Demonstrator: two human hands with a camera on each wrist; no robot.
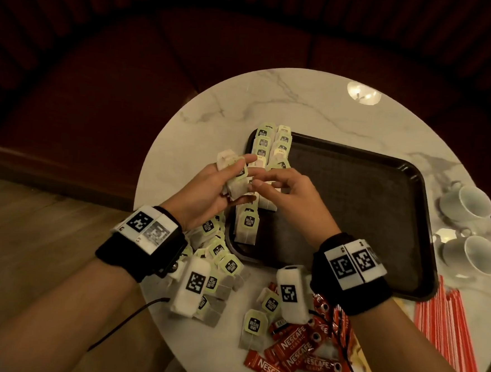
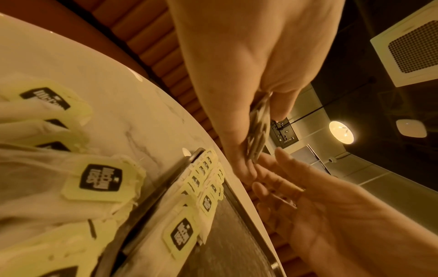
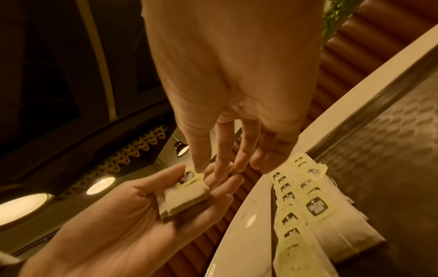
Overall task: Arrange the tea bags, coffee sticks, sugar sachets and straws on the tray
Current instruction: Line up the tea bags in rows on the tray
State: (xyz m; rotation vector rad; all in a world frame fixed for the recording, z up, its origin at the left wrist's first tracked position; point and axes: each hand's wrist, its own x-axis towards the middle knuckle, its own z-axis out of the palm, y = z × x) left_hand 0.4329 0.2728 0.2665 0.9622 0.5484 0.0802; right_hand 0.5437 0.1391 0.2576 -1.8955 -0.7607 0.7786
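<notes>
Head view: a small stack of tea bags (image 1: 234, 179) is clasped in the left hand (image 1: 208, 195) above the tray's (image 1: 354, 193) left edge (bags rowed there); right hand's (image 1: 293, 198) loose fingertips (image 3: 199, 166) touch it.

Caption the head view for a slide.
Left hand holds a tea-bag stack; right hand reaches for one above the tray.

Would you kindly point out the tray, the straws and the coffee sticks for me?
tray (image 1: 353, 210), head view, bare textured floor.
straws (image 1: 446, 330), head view, middle of the red bundle.
coffee sticks (image 1: 296, 352), head view, a red stick within the pile.
</notes>
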